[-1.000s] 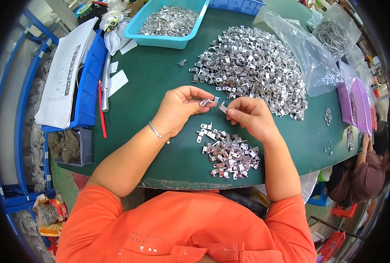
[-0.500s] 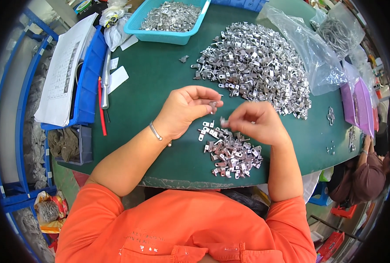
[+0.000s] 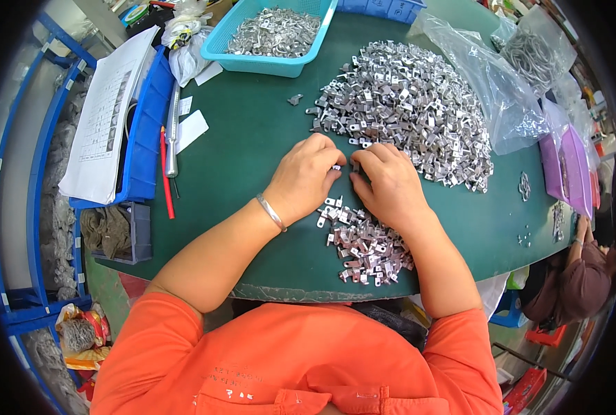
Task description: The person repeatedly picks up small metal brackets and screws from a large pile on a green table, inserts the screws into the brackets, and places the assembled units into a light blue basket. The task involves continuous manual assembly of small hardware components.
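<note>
My left hand (image 3: 304, 173), with a metal bangle at its wrist, pinches a small metal bracket (image 3: 336, 167) between thumb and fingertips. Just across from it, my right hand (image 3: 389, 181) has its fingers curled and thumb drawn in, with a bit of grey metal (image 3: 355, 167) at the tips, mostly hidden. Both hands are close together over the green table (image 3: 252, 207). A large heap of silvery metal brackets (image 3: 412, 104) lies beyond my right hand. Nearer to me, partly under my right wrist, is a smaller pile of brackets (image 3: 370, 252).
A turquoise basket (image 3: 273, 66) of metal parts stands at the back. At left are a blue bin with papers (image 3: 107, 117), a red pencil (image 3: 166, 176) and a metal tool (image 3: 172, 138). Clear plastic bags (image 3: 502, 104) and a purple tray (image 3: 567, 166) lie right, near another person (image 3: 578, 277).
My hands have come together and turned palm down, my right hand moving left and away from me. The view has shifted slightly.
</note>
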`<state>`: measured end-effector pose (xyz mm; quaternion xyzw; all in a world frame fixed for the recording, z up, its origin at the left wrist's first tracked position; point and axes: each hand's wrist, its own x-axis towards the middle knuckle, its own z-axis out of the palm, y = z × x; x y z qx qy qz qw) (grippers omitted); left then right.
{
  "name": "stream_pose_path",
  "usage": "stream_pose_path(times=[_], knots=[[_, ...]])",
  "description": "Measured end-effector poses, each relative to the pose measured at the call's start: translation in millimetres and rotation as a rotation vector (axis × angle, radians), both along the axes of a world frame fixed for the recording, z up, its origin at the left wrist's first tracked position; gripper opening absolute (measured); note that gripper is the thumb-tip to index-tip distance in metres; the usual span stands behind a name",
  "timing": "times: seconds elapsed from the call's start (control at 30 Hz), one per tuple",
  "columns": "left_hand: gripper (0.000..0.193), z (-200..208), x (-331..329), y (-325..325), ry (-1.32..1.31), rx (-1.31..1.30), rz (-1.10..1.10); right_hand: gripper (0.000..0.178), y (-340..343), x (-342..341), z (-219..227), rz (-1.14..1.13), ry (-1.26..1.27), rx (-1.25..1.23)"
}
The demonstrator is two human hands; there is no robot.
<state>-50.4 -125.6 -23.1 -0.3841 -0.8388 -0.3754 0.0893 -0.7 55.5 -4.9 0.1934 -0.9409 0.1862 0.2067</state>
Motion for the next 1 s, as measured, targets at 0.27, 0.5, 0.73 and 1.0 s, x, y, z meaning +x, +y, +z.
stream_pose_path(times=[0.27,0.5,0.73,1.0], knots=[[0.018,18.1,2.0,-9.6,-1.201,0.595,-0.083,0.021,19.4,17.8,24.5,0.037,-0.304,-0.523],[0.016,20.8,4.2,-10.8,-1.216,0.599,-0.139,0.015,31.8,22.0,36.7,0.390,-0.475,-0.563],[0.014,22.7,2.2,-14.7,-1.091,0.504,-0.290,0.012,67.9,24.8,44.6,-0.126,-0.418,-0.271],[0.011,25.0,6.5,-13.2,-0.771,0.096,-0.388,0.017,59.1,22.5,37.5,-0.101,-0.791,-0.498]])
